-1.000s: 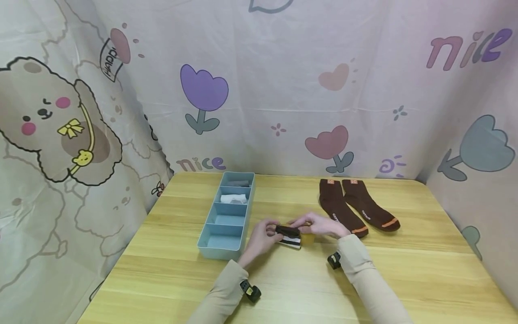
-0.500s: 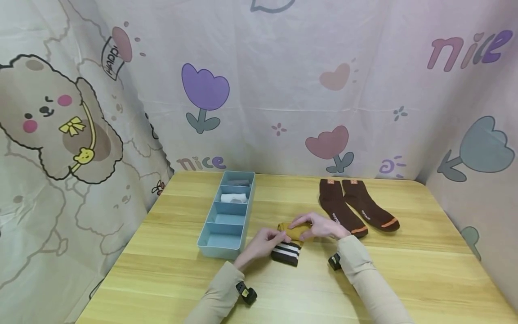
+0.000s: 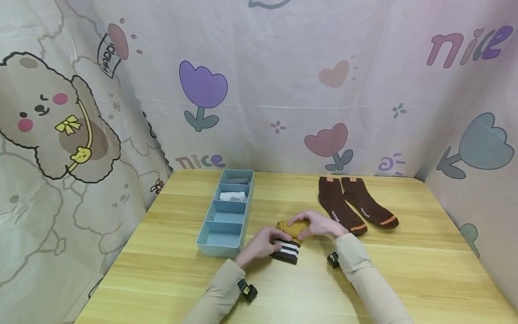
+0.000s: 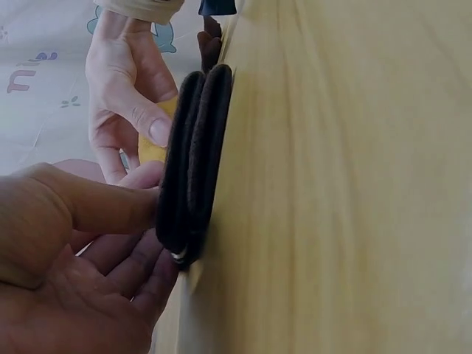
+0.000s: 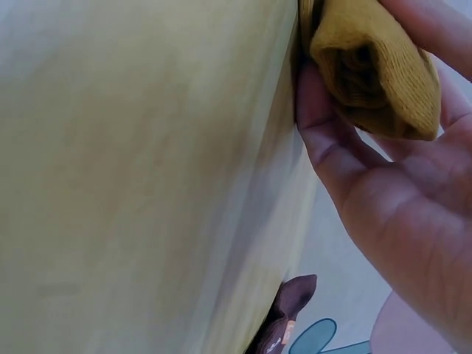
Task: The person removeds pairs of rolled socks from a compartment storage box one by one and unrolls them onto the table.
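Observation:
A mustard-yellow rolled sock (image 3: pixel 297 228) lies on the table between both hands. Its dark cuff (image 3: pixel 285 258) with white stripes spreads flat toward the person. At the roll's left side, the left hand (image 3: pixel 261 244) pinches the sock where cuff and roll meet. The left wrist view shows the thumb against the folded dark cuff (image 4: pixel 195 155), with the fingers beneath. From the right, the right hand (image 3: pixel 317 223) grips the mustard roll, thumb on the near side and fingers over the far side. In the right wrist view, the coiled end of the roll (image 5: pixel 380 66) shows between thumb and fingers.
Left of the hands stands a light-blue divided box (image 3: pixel 241 234). Its back compartment holds a grey folded item (image 3: pixel 238 181), the one before it a white folded item (image 3: pixel 232 196). Two brown socks (image 3: pixel 341 207) (image 3: pixel 370 204) lie flat at the back right.
The dark striped cuff, earlier raised and folded over by the left hand, now lies flat toward the person, showing the mustard roll. The right hand has stayed nearly in place.

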Demonstrator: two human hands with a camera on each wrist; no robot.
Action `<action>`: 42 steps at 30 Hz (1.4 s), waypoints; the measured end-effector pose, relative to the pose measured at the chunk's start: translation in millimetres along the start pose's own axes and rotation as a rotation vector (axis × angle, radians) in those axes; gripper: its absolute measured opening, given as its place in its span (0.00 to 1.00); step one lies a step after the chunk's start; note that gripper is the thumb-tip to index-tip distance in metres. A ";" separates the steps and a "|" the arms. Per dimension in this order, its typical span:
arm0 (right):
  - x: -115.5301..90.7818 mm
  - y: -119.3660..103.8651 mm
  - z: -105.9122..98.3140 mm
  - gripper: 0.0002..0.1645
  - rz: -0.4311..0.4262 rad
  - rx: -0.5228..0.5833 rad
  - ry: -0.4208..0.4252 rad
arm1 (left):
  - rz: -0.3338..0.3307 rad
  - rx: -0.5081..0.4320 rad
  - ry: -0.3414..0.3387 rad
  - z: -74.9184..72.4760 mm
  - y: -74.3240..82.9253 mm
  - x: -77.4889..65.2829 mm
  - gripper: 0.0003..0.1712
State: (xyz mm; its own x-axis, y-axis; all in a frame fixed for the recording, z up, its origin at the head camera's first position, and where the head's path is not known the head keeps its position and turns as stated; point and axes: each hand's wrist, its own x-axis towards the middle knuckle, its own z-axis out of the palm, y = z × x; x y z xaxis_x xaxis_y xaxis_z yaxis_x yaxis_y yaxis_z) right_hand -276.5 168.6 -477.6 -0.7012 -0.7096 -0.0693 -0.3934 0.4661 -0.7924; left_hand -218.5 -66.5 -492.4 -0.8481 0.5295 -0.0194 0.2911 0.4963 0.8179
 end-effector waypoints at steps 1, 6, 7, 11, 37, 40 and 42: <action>0.4 -0.1 0.4 0.26 0.001 -0.004 0.001 | -0.001 0.011 -0.004 0.0 0.4 -0.1 0.19; 3.2 -0.9 2.0 0.26 0.001 -0.017 0.019 | -0.030 0.051 -0.037 0.5 2.5 1.1 0.23; 3.9 -1.5 2.3 0.26 0.003 -0.015 0.025 | -0.035 0.060 -0.042 0.6 2.7 1.5 0.24; 6.7 -3.4 2.4 0.25 0.009 -0.022 0.061 | -0.011 0.086 -0.059 0.9 3.9 4.0 0.25; 13.1 -0.1 9.1 0.17 -0.009 -0.181 0.331 | 0.021 0.116 -0.098 -2.2 4.6 0.0 0.23; 14.4 -1.1 8.5 0.14 -0.039 -0.174 0.364 | 0.023 0.126 -0.104 -2.2 5.0 -0.1 0.23; 15.7 -2.2 7.6 0.12 -0.042 -0.180 0.376 | 0.030 0.133 -0.106 -2.6 5.0 -0.3 0.23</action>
State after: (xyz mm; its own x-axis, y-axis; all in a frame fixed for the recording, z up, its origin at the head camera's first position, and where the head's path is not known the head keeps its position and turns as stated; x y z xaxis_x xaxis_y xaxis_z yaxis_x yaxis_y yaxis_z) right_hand -282.1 152.4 -481.5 -0.8375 -0.5031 0.2134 -0.5005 0.5491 -0.6693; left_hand -218.0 -66.0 -486.7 -0.7889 0.6113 -0.0622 0.3774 0.5619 0.7361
